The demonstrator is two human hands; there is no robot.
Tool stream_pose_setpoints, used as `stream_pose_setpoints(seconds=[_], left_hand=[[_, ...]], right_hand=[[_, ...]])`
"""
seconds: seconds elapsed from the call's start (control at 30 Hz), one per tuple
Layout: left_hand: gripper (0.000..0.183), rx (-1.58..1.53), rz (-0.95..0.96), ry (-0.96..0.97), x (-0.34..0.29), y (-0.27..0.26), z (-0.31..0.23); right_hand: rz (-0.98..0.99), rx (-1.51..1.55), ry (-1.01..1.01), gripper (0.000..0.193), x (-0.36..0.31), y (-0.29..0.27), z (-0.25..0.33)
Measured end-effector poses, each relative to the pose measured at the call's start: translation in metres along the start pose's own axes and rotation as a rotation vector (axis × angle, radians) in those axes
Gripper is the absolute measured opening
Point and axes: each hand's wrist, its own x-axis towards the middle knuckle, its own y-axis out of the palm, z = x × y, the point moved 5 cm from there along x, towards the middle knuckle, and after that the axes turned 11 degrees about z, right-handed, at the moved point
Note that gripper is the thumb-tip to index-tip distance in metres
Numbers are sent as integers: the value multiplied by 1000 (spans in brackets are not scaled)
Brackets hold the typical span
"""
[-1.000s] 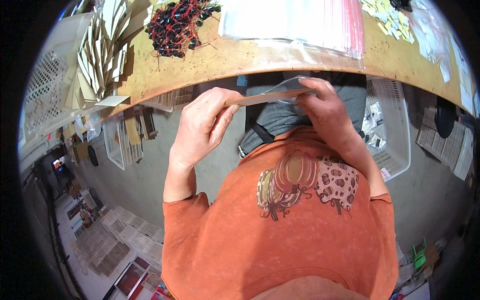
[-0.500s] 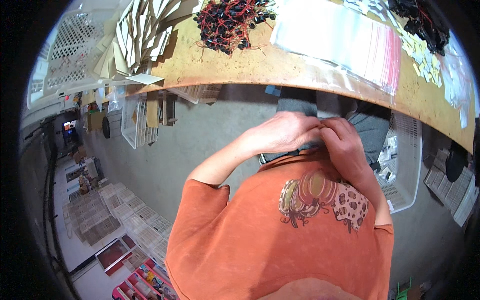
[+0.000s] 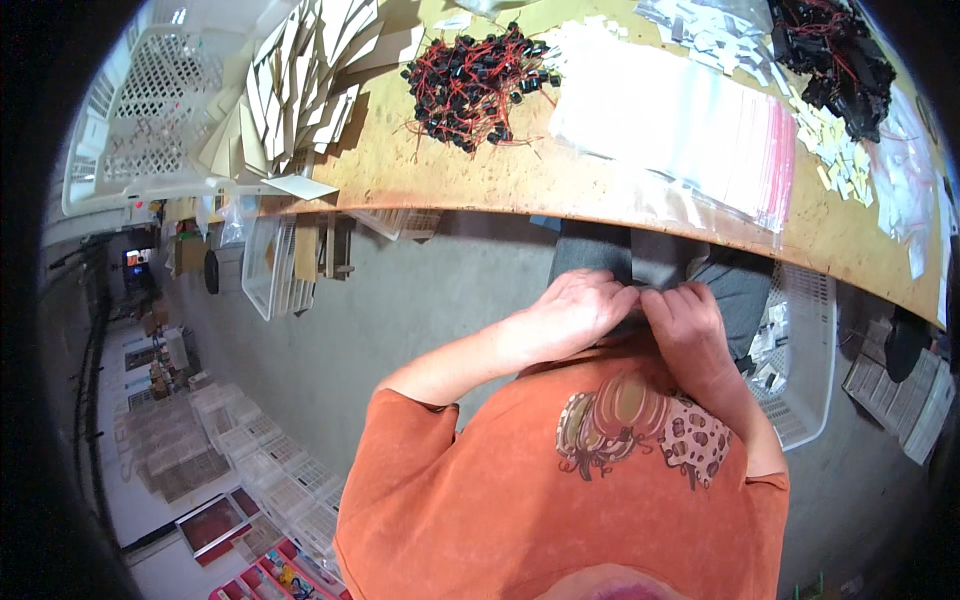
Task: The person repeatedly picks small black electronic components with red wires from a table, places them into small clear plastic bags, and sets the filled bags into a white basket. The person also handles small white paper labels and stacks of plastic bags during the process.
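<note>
Here are the fingertips, down in the lap: the left hand point(image 3: 585, 308) has its fingers curled, thumb and forefinger drawn together, and right up against it the right hand point(image 3: 690, 318) is bunched the same way, tips meeting or all but meeting. Pinching something? Looks like it, but I cannot tell what; the workpiece, if there is one, is hidden at or below those fingertips. Beyond them, a pale grey patch point(image 3: 658, 252) lies between the legs of the grey trousers point(image 3: 590, 250), and whether that is clear film or floor, I can't say!

My read: this is a close, two-handed fingertip step, and the next move calls for a steady pinch from both sides, wrists quiet.

Moving out, past the orange T-shirt point(image 3: 480, 490) to the wooden worktable point(image 3: 370, 170): straight ahead, a glaring stack of clear plastic bags point(image 3: 690, 120) with pink edges; left of it, a tangle of black components with red wires point(image 3: 475, 90); further left, a loose fan of beige cards point(image 3: 300, 90) beside a white perforated basket point(image 3: 160, 110). Over on the right, small pale-yellow pieces point(image 3: 840, 160) lie scattered, with a black wired heap point(image 3: 835, 70) just above them
</note>
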Motion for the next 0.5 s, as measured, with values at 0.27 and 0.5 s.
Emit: stream_pose_setpoints(seconds=[0.27, 0.5], left_hand=[[20, 54, -657, -404, -42, -123, 86], [18, 254, -608, -344, -39, -122, 121]], right_hand=[[-2, 49, 117, 6, -11, -11, -17], [124, 103, 156, 4, -15, -11, -24]])
